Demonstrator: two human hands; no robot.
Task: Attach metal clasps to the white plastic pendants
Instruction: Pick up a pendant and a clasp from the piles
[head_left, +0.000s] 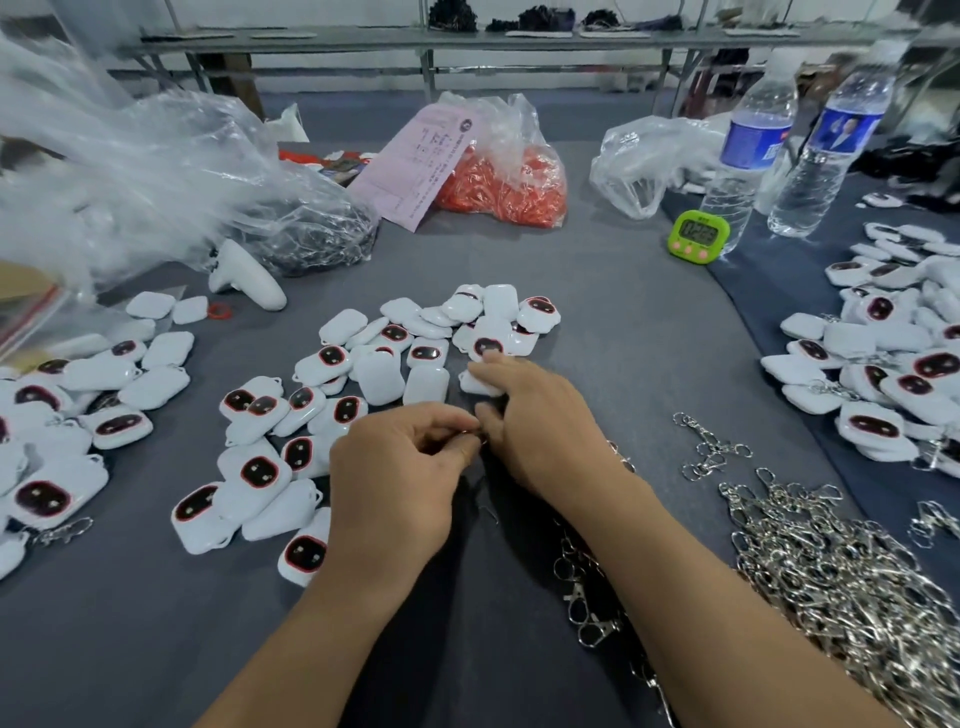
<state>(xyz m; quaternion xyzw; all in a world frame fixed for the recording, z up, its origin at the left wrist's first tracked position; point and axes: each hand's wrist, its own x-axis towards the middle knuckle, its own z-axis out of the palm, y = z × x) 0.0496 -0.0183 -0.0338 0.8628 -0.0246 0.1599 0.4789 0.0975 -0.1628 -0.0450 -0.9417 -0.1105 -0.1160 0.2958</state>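
Observation:
Both hands meet at the middle of the grey table. My left hand (400, 483) has its fingers curled and pinches a small metal ring (479, 435) at its fingertips. My right hand (540, 415) touches the same ring with its thumb, while its fingers hold a white pendant (475, 383) at the edge of the loose pendant pile (374, 374). A large heap of metal clasps (841, 582) lies to the right, under and beside my right forearm. How the ring sits on the pendant is hidden by the fingers.
More pendants lie at the left (67, 415) and at the right (893, 364), some with clasps on. Behind stand a bag of orange pieces (509, 182), clear bags (130, 171), a green timer (698, 234), two water bottles (748, 150) and a white controller (244, 275).

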